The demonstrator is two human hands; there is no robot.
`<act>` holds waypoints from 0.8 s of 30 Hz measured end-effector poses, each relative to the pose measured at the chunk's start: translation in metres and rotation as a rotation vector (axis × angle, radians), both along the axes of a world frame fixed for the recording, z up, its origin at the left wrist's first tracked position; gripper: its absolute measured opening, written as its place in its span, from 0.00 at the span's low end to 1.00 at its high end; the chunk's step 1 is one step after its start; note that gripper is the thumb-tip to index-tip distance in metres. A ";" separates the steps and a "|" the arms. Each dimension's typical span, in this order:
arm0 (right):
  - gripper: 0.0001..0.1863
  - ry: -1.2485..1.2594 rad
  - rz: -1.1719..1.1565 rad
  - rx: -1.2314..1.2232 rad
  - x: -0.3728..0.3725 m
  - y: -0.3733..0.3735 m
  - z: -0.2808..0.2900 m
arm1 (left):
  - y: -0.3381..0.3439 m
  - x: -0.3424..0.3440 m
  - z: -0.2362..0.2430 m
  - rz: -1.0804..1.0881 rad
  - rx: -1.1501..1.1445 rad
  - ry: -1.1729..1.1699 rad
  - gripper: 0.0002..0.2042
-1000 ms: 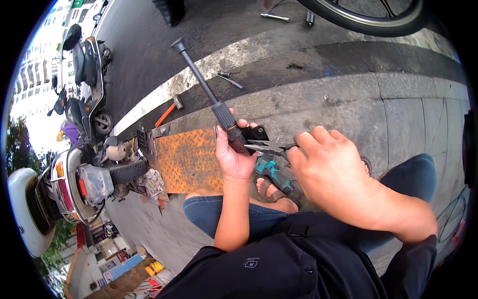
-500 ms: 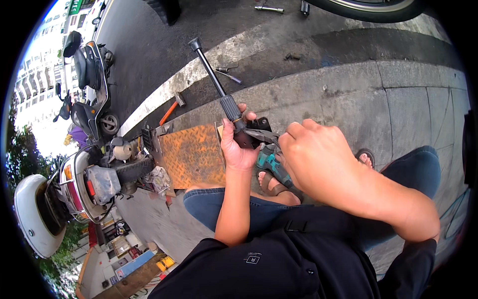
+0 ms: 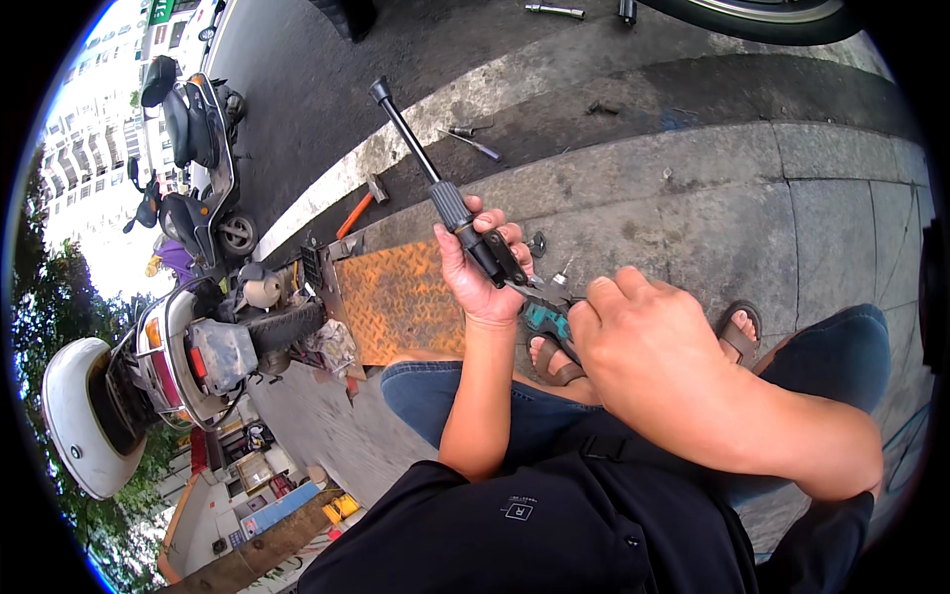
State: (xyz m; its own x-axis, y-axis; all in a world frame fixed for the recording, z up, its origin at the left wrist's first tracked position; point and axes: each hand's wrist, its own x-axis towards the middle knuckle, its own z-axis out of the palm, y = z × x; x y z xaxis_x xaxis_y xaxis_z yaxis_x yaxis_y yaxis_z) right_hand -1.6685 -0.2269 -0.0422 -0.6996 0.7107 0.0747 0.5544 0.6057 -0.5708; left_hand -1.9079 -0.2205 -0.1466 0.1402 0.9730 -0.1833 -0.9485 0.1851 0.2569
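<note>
My left hand is wrapped around the lower end of a black rod with a ribbed collar and a flared end cap. The rod slants up and to the left, and a flat black bracket sits at its held end. My right hand is closed on a pair of pliers; their grey jaws point at the bracket end. Whether the jaws touch it, I cannot tell. My right hand hides most of the handles. Below the pliers, a teal power tool lies on the ground by my sandalled foot.
A rusty orange metal plate lies left of my left hand. Beyond it are a hammer and a screwdriver. A white scooter stands at the left, with a darker scooter farther off. A wheel shows at the top right.
The pliers have drawn back slightly toward me from the bracket. My left hand has turned the rod's held end, so the bracket now shows flat. The whole view has shifted a little.
</note>
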 end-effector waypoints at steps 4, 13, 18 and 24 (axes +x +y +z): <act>0.13 -0.049 -0.008 0.066 -0.006 -0.001 -0.007 | 0.001 0.000 -0.005 0.067 -0.066 0.252 0.23; 0.13 0.104 -0.046 -0.054 -0.009 0.010 -0.023 | 0.006 0.006 0.002 -0.107 0.058 0.208 0.31; 0.18 0.111 -0.060 -0.114 -0.017 0.016 -0.026 | -0.002 0.013 0.004 0.090 -0.077 0.034 0.35; 0.12 0.124 -0.075 -0.078 -0.027 0.018 -0.033 | -0.001 0.033 0.024 0.247 -0.117 0.069 0.37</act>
State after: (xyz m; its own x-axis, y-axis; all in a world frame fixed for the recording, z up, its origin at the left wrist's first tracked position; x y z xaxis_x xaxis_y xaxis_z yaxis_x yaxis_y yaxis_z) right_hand -1.6954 -0.2092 -0.0749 -0.6332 0.7675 0.0998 0.5188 0.5166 -0.6812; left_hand -1.8750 -0.2211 -0.1227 -0.1155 0.9478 -0.2971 -0.9497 -0.0178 0.3126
